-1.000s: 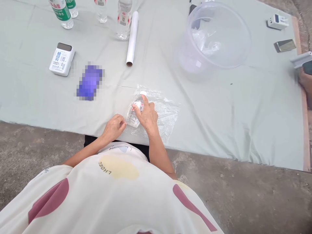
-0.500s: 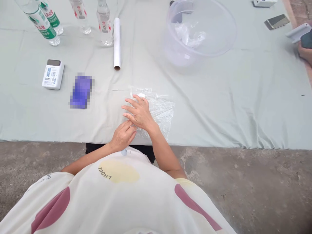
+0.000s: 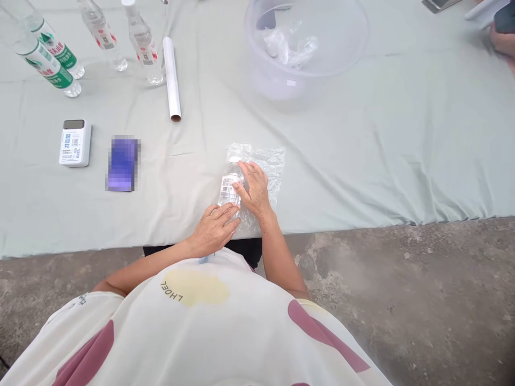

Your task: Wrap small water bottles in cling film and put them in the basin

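A clear plastic bottle [image 3: 229,187] with a white cap and a pink-and-white label lies on its side near the table's front edge, cap pointing away from me. Under it and to its right spreads a crinkled sheet of clear plastic [image 3: 276,161]; whether it is film or a bag I cannot tell. My right hand [image 3: 256,190] rests along the bottle's right side, thumb and fingers spread, fingertips near the cap. At the bottle's near end lies my left hand [image 3: 215,228], its fingers stretched out over the base. That base is partly hidden by the fingers.
Ahead stands a clear plastic tub [image 3: 277,88] with crumpled plastic [image 3: 287,48] inside. To its left are a white roll [image 3: 172,80], several upright water bottles [image 3: 145,53], a white box-shaped device [image 3: 75,143] and a blurred purple item [image 3: 122,164]. Another person's hand [image 3: 502,40] shows at far right.
My right hand has shifted right and turned, uncovering the bottle's label. My left hand's fingers have straightened over the bottle's near end. The whole view has tilted slightly.
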Tool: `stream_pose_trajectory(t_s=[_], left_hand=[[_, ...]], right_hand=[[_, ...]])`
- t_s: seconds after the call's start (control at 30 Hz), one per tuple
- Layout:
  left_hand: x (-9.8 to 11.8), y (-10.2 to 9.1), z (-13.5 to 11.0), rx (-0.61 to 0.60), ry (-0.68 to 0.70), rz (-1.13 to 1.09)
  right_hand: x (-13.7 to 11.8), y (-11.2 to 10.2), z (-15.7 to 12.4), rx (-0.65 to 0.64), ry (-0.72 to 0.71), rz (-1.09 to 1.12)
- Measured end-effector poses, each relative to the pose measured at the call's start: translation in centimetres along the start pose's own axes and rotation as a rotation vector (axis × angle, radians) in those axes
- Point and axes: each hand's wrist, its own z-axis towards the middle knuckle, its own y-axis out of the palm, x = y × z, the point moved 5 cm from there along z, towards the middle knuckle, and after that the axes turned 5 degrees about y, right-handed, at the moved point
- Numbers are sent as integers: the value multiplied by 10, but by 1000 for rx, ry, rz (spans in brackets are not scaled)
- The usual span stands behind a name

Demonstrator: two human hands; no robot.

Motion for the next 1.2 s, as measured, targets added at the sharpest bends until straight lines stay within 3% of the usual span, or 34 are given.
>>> stream_pose_trajectory(t_s=[0.23, 0.43, 0.53, 0.63, 0.73, 0.83, 0.9, 1.03, 1.13, 1.2], left_hand=[[23, 26, 29, -205, 138, 64], [38, 34, 57, -340, 175, 125], [44, 42, 71, -370, 207, 85], [51, 51, 86, -356, 308, 24], [59, 56, 93, -355, 457, -59], [66, 46, 86, -341, 605, -296], [58, 34, 79, -268, 523, -447], [12, 19, 70, -82, -49, -569], [-13, 27, 65, -96, -393, -697], [-17, 37, 64, -142, -492, -816]], right_hand=[[38, -15, -13, -87, 159, -17], [37, -56, -12, 161, 299, 49], [19, -57, -4, 82, 225, 107], [12, -55, 2, -23, 223, -1], [26, -59, 0, -90, 357, -7], [49, -68, -9, -55, 442, 70], [66, -73, -19, 5, 479, 109], [89, -75, -43, 110, 552, 196], [87, -76, -57, 171, 650, 232], [81, -74, -62, 159, 711, 202]])
